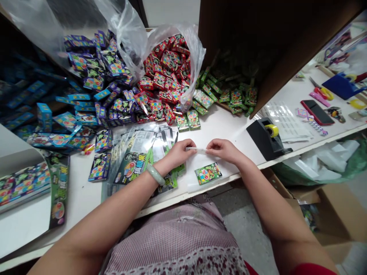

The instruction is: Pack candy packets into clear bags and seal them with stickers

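Between my hands a thin white strip (199,149) is stretched level just above the table. My left hand (183,149), on the arm with a pale green bangle (155,175), pinches its left end. The right end is pinched by the fingertips of my right hand (222,149). Whether the strip is loose or the far edge of the pale sheet (192,179) below, I cannot tell. On that sheet, nearer me, lies a small green printed box (208,173). Flat printed clear bags (134,162) are spread under and beside my left wrist.
Heaps of small blue (44,114), purple (111,63), red (169,61) and green boxes (236,97) fill the back. A black tape dispenser (262,139) stands right, beyond it a phone (317,112) and scissors (323,91). An open printed carton (59,191) stands left.
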Demonstrator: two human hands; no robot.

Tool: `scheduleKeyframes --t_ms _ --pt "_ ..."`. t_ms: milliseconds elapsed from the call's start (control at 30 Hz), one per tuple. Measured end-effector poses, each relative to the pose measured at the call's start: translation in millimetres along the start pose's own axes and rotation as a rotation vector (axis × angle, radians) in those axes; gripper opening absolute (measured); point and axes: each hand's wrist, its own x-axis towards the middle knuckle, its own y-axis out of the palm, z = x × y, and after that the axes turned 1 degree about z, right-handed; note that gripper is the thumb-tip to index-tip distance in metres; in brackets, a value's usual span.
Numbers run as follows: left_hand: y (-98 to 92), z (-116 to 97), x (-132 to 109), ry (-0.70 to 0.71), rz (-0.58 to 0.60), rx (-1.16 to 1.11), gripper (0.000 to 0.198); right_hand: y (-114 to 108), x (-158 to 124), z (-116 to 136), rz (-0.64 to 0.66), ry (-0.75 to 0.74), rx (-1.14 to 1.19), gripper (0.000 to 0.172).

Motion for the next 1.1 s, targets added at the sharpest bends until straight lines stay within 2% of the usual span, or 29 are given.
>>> scheduleKeyframes --t_ms 167,333,667,833,1000,1100 --pt "-0.1 3.0 0.2 -0.002 -0.013 -0.006 0.006 3.1 -0.5 -1.4 -0.014 -0.068 -0.100 0.021" --pt "-0.7 -2.5 -1.0 0.014 0.022 -0.018 0.007 1.2 -2.6 0.1 -0.055 -0.096 -0.199 0.016" --pt "4.8 0.9 2.5 -0.004 -0.021 0.006 0.006 1.6 -1.8 0.0 -0.059 -0.099 -0.195 0.013" --pt "4.0 0.7 3.1 -0.027 -0.005 0.022 0.015 1.0 -1.9 -1.2 -0.058 -0.048 -0.181 0.021" --pt "3.6 0.9 3.0 -0.039 0.009 0.033 0.012 -0.8 -2.2 2.0 -0.034 -0.077 -0.211 0.014" --pt "2.9 0.5 2.8 -0.045 0.017 0.037 0.014 -1.1 -2.4 3.0 -0.015 -0.066 -0.212 0.017"
